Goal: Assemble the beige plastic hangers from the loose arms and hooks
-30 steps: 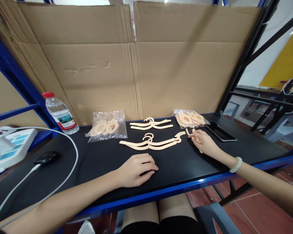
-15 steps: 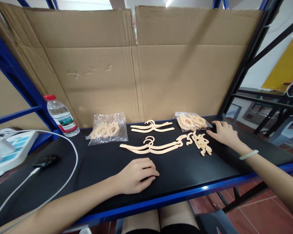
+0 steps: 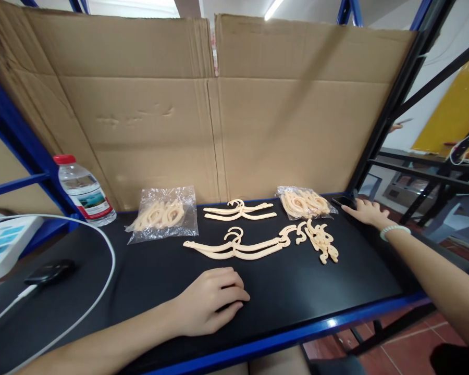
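My left hand [image 3: 214, 300] rests on the black tabletop near its front edge, fingers loosely spread and nothing in them. At the far right end, my right hand [image 3: 365, 212] lies with fingers apart, its thumb side touching a dark phone-like object [image 3: 344, 201]. Between the hands are a cream hanger pair [image 3: 234, 248] and, behind it, another cream hanger set [image 3: 240, 210]. A pile of small cream hook pieces [image 3: 322, 240] sits right of them. Clear bags of cream parts stand at the back left [image 3: 162, 214] and back right [image 3: 304, 202].
A water bottle [image 3: 86, 192] with a red cap stands at the back left. A black device [image 3: 50, 272] with a white cable and a white power strip [image 3: 8, 242] lie at the left. Cardboard [image 3: 148, 125] walls the back. Part of another person's hand [image 3: 395, 127] shows beyond the frame.
The view has shifted slightly. My right hand has moved a little right, and the dark phone-like object beside it is now visible. My left hand stays on the tabletop.
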Available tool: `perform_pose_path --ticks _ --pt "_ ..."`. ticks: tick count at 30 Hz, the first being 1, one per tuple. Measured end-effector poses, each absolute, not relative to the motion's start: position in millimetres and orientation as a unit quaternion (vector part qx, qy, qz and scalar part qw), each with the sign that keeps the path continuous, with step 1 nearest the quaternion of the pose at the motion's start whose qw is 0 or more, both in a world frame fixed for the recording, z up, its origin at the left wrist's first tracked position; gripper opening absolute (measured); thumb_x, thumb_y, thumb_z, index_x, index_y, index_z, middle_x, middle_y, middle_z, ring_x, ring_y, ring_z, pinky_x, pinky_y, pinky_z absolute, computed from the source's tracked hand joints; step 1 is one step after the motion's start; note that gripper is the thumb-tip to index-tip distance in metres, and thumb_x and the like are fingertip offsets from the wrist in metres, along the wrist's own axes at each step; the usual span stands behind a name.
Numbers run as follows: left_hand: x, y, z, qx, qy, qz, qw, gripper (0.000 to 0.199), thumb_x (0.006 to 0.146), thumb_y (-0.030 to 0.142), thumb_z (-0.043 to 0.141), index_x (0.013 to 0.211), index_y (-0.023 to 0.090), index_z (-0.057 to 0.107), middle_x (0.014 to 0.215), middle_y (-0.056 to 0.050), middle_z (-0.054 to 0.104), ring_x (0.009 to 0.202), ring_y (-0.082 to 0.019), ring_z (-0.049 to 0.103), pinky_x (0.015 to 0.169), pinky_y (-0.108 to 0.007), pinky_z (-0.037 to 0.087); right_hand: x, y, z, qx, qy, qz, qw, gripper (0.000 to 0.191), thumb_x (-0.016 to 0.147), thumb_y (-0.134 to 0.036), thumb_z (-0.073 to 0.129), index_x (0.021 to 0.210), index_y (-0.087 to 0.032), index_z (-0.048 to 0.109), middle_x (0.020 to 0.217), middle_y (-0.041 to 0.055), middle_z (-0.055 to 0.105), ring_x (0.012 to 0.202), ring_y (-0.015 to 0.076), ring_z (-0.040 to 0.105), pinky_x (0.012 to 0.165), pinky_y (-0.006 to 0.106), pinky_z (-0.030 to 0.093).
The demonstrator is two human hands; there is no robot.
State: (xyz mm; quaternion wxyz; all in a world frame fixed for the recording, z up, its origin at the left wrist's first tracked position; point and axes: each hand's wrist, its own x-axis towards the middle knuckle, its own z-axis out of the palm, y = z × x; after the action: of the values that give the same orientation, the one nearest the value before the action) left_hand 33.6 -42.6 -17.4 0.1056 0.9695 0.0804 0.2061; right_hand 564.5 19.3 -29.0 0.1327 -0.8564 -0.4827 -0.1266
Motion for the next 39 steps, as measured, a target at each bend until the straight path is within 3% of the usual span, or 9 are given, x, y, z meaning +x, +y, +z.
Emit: perform_pose_path --ticks 3,6,8,16,22,27,29,34,39 --pt "35 -43 -16 0.968 0.079 0.212 0.106 0.021 0.089 0.012 0.05 0.104 0.018 0.063 0.092 -0.008 0.066 0.078 -0.017 0.06 0.071 -0.027 0.05 526 44 -12 -0.82 -0.531 -0.137 0.166 0.075 0.091 -0.061 0.026 0.142 -0.008 0.039 0.14 0.0293 0.045 0.126 0.0465 0.044 0.089 0.066 0.043" --pt "35 -44 -15 0.968 0.084 0.212 0.107 0.021 0.088 0.012 0.051 0.104 0.018 0.063 0.092 -0.008 0.066 0.078 -0.017 0.06 0.071 -0.027 0.05 473 67 -10 -0.738 -0.639 -0.136 0.169 0.064 0.091 -0.06 0.036 0.142 -0.023 0.043 0.141 0.0171 0.05 0.128 0.037 0.046 0.098 0.055 0.042" --pt "35 -44 -15 0.968 0.086 0.209 0.108 0.022 0.088 0.012 0.05 0.104 0.018 0.063 0.092 -0.008 0.066 0.078 -0.017 0.06 0.071 -0.027 0.05 445 78 -16 -0.696 -0.687 -0.133 0.157 0.064 0.085 -0.061 0.048 0.141 -0.031 0.045 0.147 0.0129 0.044 0.132 0.0406 0.039 0.1 0.061 0.037" --pt "35 -43 -15 0.969 0.08 0.206 0.11 0.022 0.088 0.011 0.051 0.105 0.017 0.064 0.093 -0.009 0.066 0.077 -0.017 0.06 0.071 -0.029 0.05 450 86 -18 -0.608 -0.782 -0.085 0.112 0.057 0.086 -0.044 0.05 0.139 -0.026 0.05 0.142 0.009 0.053 0.129 0.0343 0.047 0.106 0.052 0.034" --pt "35 -42 -16 0.969 0.081 0.204 0.112 0.021 0.089 0.013 0.05 0.105 0.017 0.064 0.094 -0.009 0.066 0.08 -0.017 0.061 0.074 -0.028 0.051 447 62 -6 -0.619 -0.752 -0.124 0.189 0.056 0.092 -0.05 0.039 0.142 -0.023 0.044 0.149 0.0132 0.041 0.139 0.0397 0.029 0.106 0.065 0.027" --pt "36 -43 -14 0.969 0.08 0.209 0.106 0.021 0.09 0.013 0.049 0.104 0.018 0.065 0.092 -0.009 0.067 0.079 -0.017 0.061 0.074 -0.028 0.051 433 19 14 -0.582 -0.777 -0.111 0.213 0.044 0.091 -0.047 0.043 0.121 -0.02 0.059 0.121 0.0138 0.063 0.117 0.0315 0.055 0.1 0.049 0.043" --pt "36 -43 -14 0.969 0.078 0.209 0.107 0.022 0.09 0.012 0.049 0.104 0.017 0.065 0.092 -0.009 0.067 0.079 -0.017 0.06 0.073 -0.028 0.051 429 -8 16 -0.564 -0.798 -0.085 0.195 0.051 0.088 -0.054 0.049 0.125 -0.02 0.058 0.121 0.0134 0.063 0.113 0.0311 0.058 0.097 0.046 0.047" --pt "35 -42 -16 0.969 0.078 0.208 0.109 0.023 0.09 0.013 0.049 0.106 0.018 0.064 0.093 -0.009 0.066 0.079 -0.017 0.061 0.073 -0.028 0.051 413 -67 -18 -0.575 -0.806 -0.016 0.142 0.069 0.088 -0.064 0.048 0.145 -0.027 0.041 0.149 0.0157 0.042 0.136 0.0374 0.04 0.105 0.057 0.04" --pt "35 -41 -16 0.968 0.075 0.213 0.111 0.021 0.09 0.012 0.05 0.105 0.018 0.064 0.092 -0.009 0.066 0.08 -0.018 0.061 0.073 -0.028 0.051 403 -75 -54 -0.612 -0.782 -0.022 0.119 0.064 0.095 -0.059 0.034 0.153 -0.032 0.023 0.161 0.012 0.02 0.146 0.0385 0.012 0.108 0.066 0.029"
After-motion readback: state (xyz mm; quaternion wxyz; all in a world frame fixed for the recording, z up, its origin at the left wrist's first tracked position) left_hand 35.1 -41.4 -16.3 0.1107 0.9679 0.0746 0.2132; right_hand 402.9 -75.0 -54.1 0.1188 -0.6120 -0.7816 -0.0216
